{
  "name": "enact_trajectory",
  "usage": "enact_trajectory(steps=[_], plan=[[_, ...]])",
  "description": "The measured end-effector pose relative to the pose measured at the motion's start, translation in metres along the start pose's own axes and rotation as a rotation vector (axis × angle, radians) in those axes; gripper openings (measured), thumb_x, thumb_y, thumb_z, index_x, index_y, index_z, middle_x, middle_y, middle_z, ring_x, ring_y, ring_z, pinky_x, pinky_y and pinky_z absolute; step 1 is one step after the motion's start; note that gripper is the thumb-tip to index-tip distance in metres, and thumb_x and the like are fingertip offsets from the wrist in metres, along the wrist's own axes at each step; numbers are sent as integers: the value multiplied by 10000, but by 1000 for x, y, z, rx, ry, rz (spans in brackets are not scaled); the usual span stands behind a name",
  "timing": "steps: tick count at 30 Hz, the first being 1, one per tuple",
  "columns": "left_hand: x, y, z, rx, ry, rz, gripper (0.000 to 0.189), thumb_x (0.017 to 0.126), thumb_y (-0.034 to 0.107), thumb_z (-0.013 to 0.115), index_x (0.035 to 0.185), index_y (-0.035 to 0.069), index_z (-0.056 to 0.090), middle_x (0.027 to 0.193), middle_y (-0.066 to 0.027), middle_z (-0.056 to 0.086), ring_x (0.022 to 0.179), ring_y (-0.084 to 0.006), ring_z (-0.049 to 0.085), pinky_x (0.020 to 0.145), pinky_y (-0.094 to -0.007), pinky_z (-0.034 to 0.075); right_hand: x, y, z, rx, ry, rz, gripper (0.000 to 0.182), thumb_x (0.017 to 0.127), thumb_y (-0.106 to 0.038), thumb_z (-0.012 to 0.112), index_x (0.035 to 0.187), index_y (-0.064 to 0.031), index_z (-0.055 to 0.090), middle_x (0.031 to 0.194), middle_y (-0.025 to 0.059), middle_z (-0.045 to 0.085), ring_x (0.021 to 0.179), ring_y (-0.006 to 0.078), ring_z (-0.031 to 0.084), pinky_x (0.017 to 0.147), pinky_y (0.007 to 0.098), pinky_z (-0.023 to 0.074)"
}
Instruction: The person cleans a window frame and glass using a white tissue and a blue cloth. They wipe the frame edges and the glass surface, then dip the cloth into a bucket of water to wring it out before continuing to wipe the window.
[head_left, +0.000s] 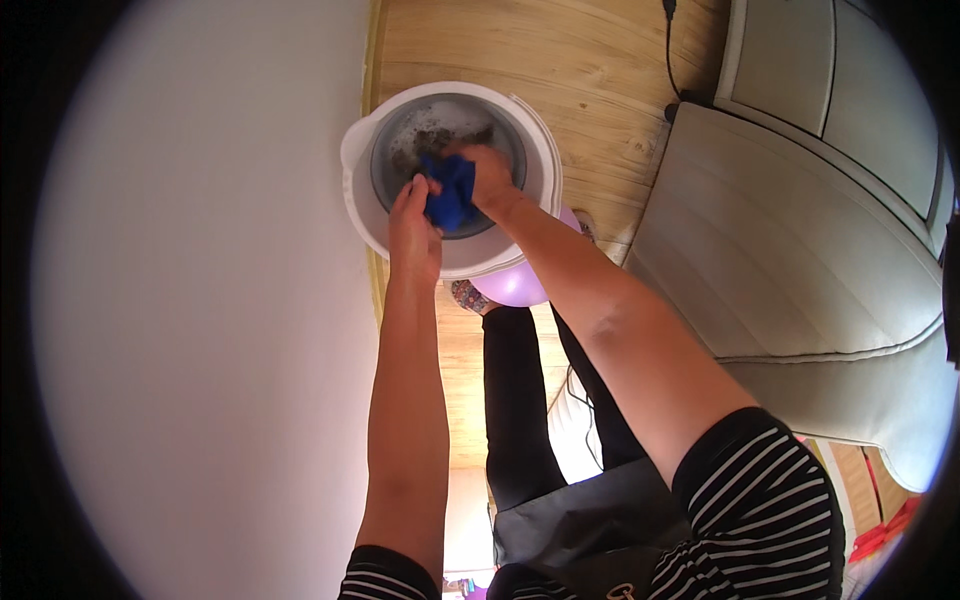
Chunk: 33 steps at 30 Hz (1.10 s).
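Note:
A white bucket (541, 206) stands on the floor with a grey round inner basin (380, 196). Murky water (450, 112) with whitish foam and dark patches of dirt fills the basin. Bunched over it is a blue cloth (452, 196), between both hands. My left hand (414, 225) grips its left side, fingers pointing away from me. My right hand (486, 174) reaches in from the right and holds the upper right of the cloth; its fingers are blurred and partly hidden.
A plain wall (217, 300) runs close along the left of the bucket. On the right stands a grey upholstered sofa (780, 240), with a black cable (669, 52) beyond it. A purple balloon-like object (517, 286) touches the bucket's near side, by my feet on the wooden floor (480, 37).

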<state>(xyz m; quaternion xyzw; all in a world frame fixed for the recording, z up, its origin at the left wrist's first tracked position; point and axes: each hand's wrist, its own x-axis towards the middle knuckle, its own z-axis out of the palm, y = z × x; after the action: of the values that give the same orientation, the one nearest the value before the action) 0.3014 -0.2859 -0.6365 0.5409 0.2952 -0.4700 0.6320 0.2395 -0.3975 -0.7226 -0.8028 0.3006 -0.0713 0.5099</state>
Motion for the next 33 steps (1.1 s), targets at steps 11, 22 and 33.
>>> enact_trajectory(steps=[11, 22, 33], plan=[[26, -33, -25, -412, -141, -439, 502, 807, 266, 638, 1165, -24, 440, 1069, -139, 556, 945, -254, 562, 789, -389, 481, -56, -117, -51, -292, -588, -29, 151, 680, -43, 582, 822, -3, 550, 841, 170, 541, 846, 344, 539, 714, 424, 451], [-45, 10, 12, -226, -145, -389, 395, 739, 278, 715, 1010, 57, 532, 893, -35, 547, 791, -165, 526, 647, -325, 500, -14, -55, -49, 50, -268, 264, 158, 772, -147, 584, 896, -48, 593, 890, 165, 566, 817, 347, 549, 725, 398, 440], [-59, 12, 13, -457, -35, -350, 301, 764, 119, 635, 1032, 54, 513, 940, -104, 553, 873, -237, 551, 793, -386, 481, -15, -97, -54, 416, -156, 443, 168, 763, -45, 557, 923, -32, 606, 880, 110, 613, 834, 278, 576, 759, 348, 450]])
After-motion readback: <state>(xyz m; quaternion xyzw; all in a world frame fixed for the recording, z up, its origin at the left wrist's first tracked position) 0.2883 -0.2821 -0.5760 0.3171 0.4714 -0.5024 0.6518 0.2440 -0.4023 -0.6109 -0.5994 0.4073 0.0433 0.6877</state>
